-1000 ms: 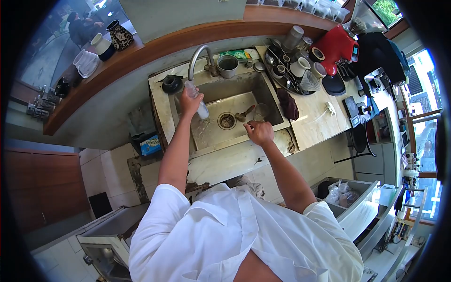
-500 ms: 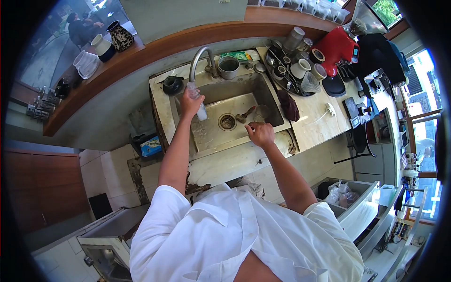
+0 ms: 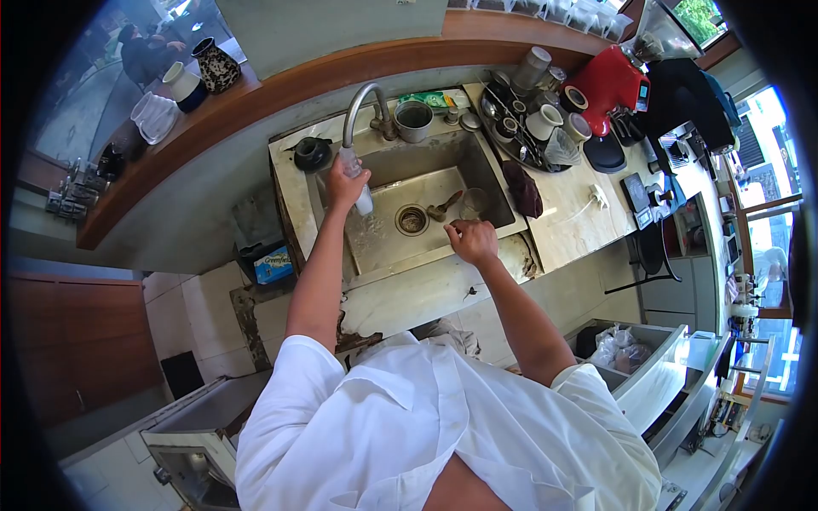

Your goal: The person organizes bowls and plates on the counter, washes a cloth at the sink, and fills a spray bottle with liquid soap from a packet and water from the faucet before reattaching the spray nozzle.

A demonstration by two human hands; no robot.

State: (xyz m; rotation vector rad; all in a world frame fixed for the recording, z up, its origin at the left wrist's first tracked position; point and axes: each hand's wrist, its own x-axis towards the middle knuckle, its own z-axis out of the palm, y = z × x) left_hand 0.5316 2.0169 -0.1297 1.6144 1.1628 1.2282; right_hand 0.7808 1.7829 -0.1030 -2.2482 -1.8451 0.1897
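My left hand [image 3: 345, 184] is closed around a clear, pale tube-shaped piece [image 3: 364, 203] right below the mouth of the curved metal faucet [image 3: 351, 115]. Whether the piece is attached to the faucet I cannot tell. Water splashes onto the floor of the metal sink [image 3: 400, 255] under it. My right hand [image 3: 474, 242] is curled at the sink's front rim, and its palm side is hidden. Just beyond those fingers a brush with a brownish handle [image 3: 445, 205] lies in the sink, beside a clear round cup [image 3: 474, 203] and the drain [image 3: 412, 221].
A dark pot [image 3: 313, 154] stands left of the sink, and a metal cup [image 3: 414, 122] behind it. At right are a dark cloth [image 3: 522, 191], a tray of cups and utensils [image 3: 545, 164] and a red grinder [image 3: 610, 89]. An open drawer [image 3: 652, 375] juts out at lower right.
The clear piece and my left hand have shifted very slightly. Splashing water on the sink floor looks a little different. My right hand stays at the rim.
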